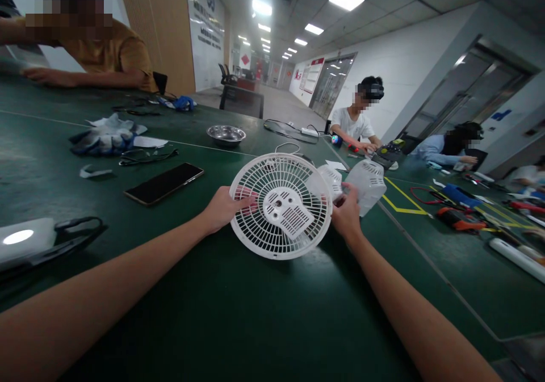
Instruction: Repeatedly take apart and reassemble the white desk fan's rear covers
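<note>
A round white fan grille with a slotted centre plate is tilted towards me above the green table. My left hand is closed on its left rim, thumb in front and fingers showing behind the bars. Past the right rim, my right hand has its fingers bent against a white vented plastic part. The grille partly hides that part, and the fingertips' exact hold is unclear. Just right of this hand stands a larger translucent white vented housing.
Left on the table lie a phone, glasses and gloves. A metal bowl is farther back. Blue and orange tools lie right. Co-workers sit at the far left and back right.
</note>
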`<state>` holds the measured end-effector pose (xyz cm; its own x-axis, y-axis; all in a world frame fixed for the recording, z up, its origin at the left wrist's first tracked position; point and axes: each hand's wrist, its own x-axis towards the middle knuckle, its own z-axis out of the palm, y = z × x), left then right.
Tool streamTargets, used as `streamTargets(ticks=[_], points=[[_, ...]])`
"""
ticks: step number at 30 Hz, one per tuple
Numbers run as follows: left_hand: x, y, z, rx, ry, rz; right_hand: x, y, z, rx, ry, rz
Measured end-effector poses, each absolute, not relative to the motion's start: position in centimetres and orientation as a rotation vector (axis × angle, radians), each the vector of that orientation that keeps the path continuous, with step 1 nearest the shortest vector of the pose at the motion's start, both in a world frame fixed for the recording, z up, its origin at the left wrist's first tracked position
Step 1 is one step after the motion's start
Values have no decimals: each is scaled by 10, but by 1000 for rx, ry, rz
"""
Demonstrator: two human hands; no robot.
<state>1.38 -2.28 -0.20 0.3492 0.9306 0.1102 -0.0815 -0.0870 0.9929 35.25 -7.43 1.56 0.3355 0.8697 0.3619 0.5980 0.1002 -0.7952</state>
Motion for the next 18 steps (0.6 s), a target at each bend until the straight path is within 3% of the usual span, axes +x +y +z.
streamTargets(ticks=[3, 9, 18], points=[[12, -20, -5, 1377, 852, 1034, 369, -70, 14, -1847, -1412, -32], [10, -17, -5, 1378, 846, 1003, 371, -63, 4, -2065, -1517, -206], [11, -18, -3, 1393, 865, 976, 397, -71, 26, -1617, -1315, -770]])
